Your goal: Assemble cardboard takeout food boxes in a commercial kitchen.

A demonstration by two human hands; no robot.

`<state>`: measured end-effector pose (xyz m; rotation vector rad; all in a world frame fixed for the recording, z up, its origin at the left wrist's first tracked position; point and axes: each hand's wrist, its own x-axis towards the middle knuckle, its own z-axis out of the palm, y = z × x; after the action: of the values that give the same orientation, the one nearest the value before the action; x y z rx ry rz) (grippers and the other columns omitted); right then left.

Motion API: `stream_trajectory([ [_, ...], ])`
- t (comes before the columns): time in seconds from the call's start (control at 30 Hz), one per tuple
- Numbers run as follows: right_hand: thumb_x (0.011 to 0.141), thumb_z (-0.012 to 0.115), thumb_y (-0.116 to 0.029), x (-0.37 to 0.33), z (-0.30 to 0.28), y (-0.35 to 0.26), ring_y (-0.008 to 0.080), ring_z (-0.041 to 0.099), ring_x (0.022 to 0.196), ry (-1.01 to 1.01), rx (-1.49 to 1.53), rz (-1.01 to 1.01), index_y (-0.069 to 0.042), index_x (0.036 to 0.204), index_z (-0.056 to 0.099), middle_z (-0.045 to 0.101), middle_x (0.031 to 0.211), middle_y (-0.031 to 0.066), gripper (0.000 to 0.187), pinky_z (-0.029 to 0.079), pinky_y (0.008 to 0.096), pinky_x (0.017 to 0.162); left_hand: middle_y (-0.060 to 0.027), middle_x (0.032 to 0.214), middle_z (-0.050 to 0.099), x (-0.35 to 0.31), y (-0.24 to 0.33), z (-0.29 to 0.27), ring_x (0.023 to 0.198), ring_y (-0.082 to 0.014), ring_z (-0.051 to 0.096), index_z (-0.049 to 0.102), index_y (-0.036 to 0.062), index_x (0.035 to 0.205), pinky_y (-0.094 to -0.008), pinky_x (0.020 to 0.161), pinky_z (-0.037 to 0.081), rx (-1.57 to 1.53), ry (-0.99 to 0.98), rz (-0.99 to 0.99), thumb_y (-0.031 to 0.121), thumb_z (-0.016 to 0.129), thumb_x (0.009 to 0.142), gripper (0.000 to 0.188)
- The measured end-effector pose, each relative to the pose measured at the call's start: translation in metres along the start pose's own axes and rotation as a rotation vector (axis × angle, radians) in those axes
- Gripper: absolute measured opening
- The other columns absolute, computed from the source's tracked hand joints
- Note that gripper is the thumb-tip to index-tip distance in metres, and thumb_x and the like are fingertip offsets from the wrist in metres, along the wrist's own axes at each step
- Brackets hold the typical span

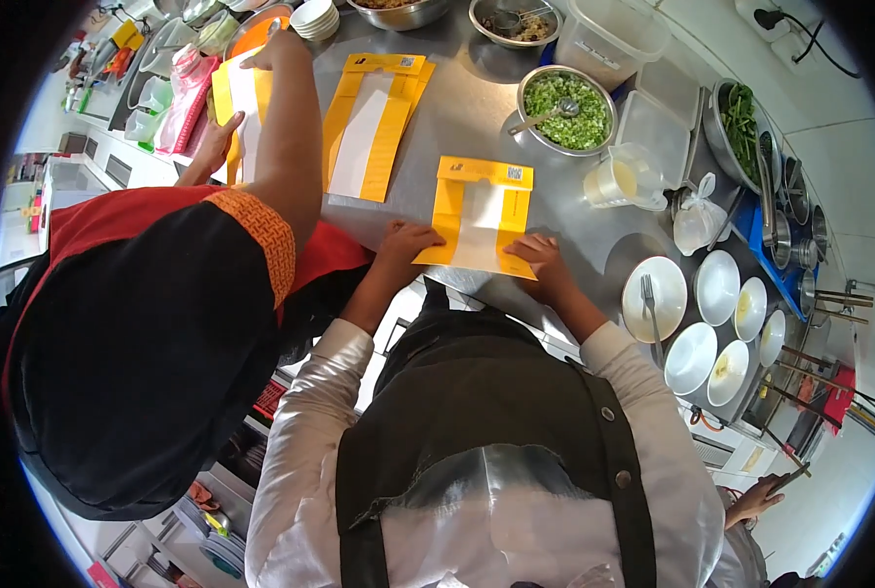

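A flat yellow folded paper carton (465, 227) with a pale middle strip lies at the table's near edge in front of me. My left hand (404, 243) grips its lower left corner, fingers bent over the yellow flap. At the lower right corner, my right hand (540, 259) pinches the other flap. Just to the left lie more yellow cartons (361, 127), overlapping each other. Further left, a co-worker in a black cap holds another yellow carton (245, 113) with both hands.
A steel bowl of chopped green onion (567, 110) holds a spoon. Beside it stand a plastic jug (619, 178) and clear containers (656, 127). White bowls (718, 287) and a plate with a fork (653, 301) sit on the right. The co-worker's cap (144, 353) is close on my left.
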<state>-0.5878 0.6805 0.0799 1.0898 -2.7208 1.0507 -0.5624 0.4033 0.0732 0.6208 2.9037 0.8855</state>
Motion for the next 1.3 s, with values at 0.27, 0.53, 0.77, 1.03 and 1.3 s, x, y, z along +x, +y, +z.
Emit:
stream_trajectory([
  [0.27, 0.062, 0.072, -0.022, -0.009, 0.003, -0.014, 0.0219, 0.055, 0.078, -0.102, 0.358, 0.785, -0.008, 0.087, 0.059, 0.059, 0.076, 0.0056, 0.031, 0.036, 0.0374, 0.074, -0.0031, 0.079, 0.061, -0.005, 0.025, -0.001, 0.079, -0.0187, 0.056, 0.061, 0.0122, 0.088, -0.0406, 0.081, 0.029, -0.164, -0.115, -0.510, 0.028, 0.065, 0.074, 0.021],
  [0.53, 0.050, 0.080, -0.026, 0.015, -0.001, -0.020, 0.0289, 0.047, 0.096, 0.072, -0.081, 0.800, -0.011, 0.103, 0.041, 0.049, 0.099, 0.0088, 0.067, 0.035, 0.0442, 0.078, -0.0104, 0.135, 0.030, 0.023, 0.065, 0.021, 0.123, -0.0268, 0.027, 0.031, 0.0111, 0.131, -0.0492, 0.097, 0.017, 0.241, 0.228, -0.384, 0.030, 0.061, 0.073, 0.068],
  [0.77, 0.058, 0.074, -0.021, 0.033, -0.006, -0.035, 0.0290, 0.045, 0.096, -0.074, -0.175, 0.808, -0.013, 0.096, 0.043, 0.046, 0.098, 0.0079, 0.049, 0.034, 0.0457, 0.077, -0.0087, 0.138, 0.028, 0.082, 0.051, 0.047, 0.130, -0.0207, 0.021, 0.031, 0.0072, 0.131, -0.0523, 0.104, -0.001, 0.177, 0.178, -0.127, 0.026, 0.042, 0.085, 0.051],
  [1.03, 0.078, 0.048, -0.022, 0.052, 0.058, -0.001, 0.0302, 0.043, 0.094, 0.224, -0.279, 0.486, -0.008, 0.096, 0.046, 0.047, 0.100, 0.0113, 0.023, 0.030, 0.0433, 0.077, -0.0079, 0.135, 0.033, 0.087, 0.043, 0.052, 0.129, -0.0199, 0.025, 0.036, 0.0056, 0.128, -0.0523, 0.104, 0.003, 0.207, 0.134, -0.152, 0.028, 0.040, 0.086, 0.048],
  [1.3, 0.080, 0.047, -0.022, 0.049, 0.067, 0.001, 0.0266, 0.043, 0.095, 0.222, -0.421, 0.396, -0.009, 0.103, 0.042, 0.047, 0.105, 0.0097, 0.027, 0.028, 0.0435, 0.079, -0.0077, 0.133, 0.035, 0.085, 0.042, 0.056, 0.128, -0.0194, 0.026, 0.037, 0.0066, 0.127, -0.0529, 0.103, 0.001, 0.196, 0.166, -0.123, 0.030, 0.040, 0.086, 0.048],
])
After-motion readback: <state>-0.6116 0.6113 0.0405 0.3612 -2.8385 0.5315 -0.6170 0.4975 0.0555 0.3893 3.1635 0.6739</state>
